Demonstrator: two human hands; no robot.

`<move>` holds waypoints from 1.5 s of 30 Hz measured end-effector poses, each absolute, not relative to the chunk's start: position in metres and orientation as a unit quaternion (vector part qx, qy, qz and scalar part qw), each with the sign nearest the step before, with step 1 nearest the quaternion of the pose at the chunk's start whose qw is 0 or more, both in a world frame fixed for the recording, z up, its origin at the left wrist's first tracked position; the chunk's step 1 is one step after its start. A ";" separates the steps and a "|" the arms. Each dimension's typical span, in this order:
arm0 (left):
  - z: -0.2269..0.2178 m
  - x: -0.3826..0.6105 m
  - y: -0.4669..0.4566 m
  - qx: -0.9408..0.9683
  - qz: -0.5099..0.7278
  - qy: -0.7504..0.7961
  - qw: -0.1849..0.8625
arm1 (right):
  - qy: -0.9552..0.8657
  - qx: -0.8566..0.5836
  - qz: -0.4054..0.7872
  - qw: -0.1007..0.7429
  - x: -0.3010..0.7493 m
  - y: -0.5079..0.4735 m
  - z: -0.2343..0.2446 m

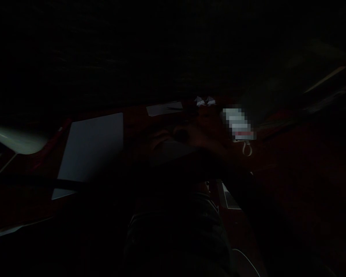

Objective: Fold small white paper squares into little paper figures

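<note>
The scene is very dark. My left hand [160,140] and my right hand [193,135] show only as dim shapes close together over a greyish sheet of paper [173,151] on a reddish table [291,165]. Both seem to rest on or just above that sheet. Their fingers are too dark to make out. Two small white folded paper pieces [205,101] lie just beyond my right hand.
A large pale sheet [93,148] lies to the left. A smaller sheet [164,109] sits at the far edge. A blurred white card with a cord [238,125] lies to the right. A pale curved object [17,140] is at far left.
</note>
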State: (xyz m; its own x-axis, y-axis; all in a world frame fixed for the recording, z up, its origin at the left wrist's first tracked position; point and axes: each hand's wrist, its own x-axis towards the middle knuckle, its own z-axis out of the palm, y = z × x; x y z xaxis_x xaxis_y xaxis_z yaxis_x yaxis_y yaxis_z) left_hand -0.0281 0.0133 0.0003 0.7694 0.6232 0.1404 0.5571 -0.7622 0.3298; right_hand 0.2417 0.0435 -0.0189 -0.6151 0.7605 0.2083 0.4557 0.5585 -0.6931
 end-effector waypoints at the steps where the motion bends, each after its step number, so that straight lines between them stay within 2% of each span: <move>1: 0.001 -0.028 0.013 0.930 0.121 0.320 0.136 | -0.846 -0.357 0.306 0.253 0.242 0.044 -0.019; 45: -0.002 -0.030 0.015 0.936 0.111 0.311 0.119 | -0.844 -0.381 0.305 0.221 0.244 0.047 -0.015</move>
State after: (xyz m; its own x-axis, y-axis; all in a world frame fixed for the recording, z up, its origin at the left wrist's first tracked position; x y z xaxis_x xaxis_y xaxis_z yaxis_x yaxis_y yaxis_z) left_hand -0.0296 0.0154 -0.0021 0.7816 0.6092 0.1345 0.5560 -0.7780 0.2927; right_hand 0.2441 0.0470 -0.0154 -0.6117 0.7784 0.1412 0.5079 0.5233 -0.6843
